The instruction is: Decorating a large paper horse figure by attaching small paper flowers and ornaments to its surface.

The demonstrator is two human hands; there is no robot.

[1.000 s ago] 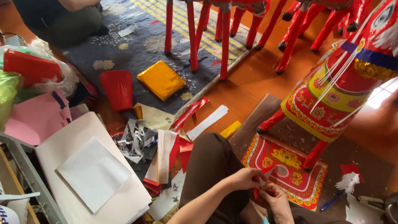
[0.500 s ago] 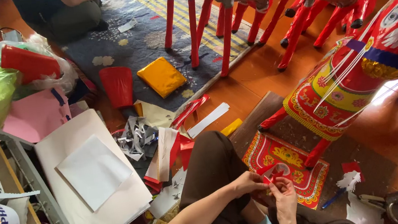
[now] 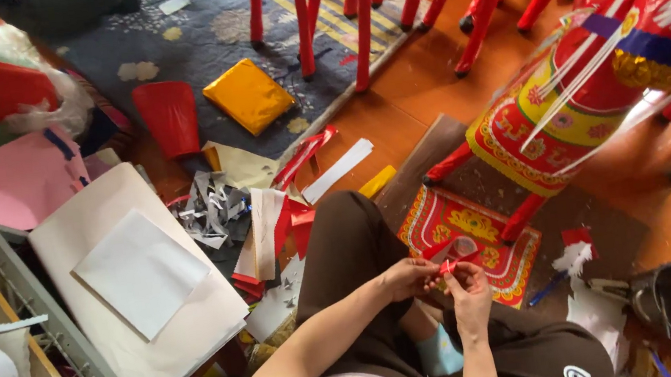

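Red paper strip (image 3: 447, 266) pinched between both hands (image 3: 441, 279).

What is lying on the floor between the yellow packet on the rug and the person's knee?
In the head view, between the yellow packet and the knee lie a red paper strip and a white strip on the orange floor.
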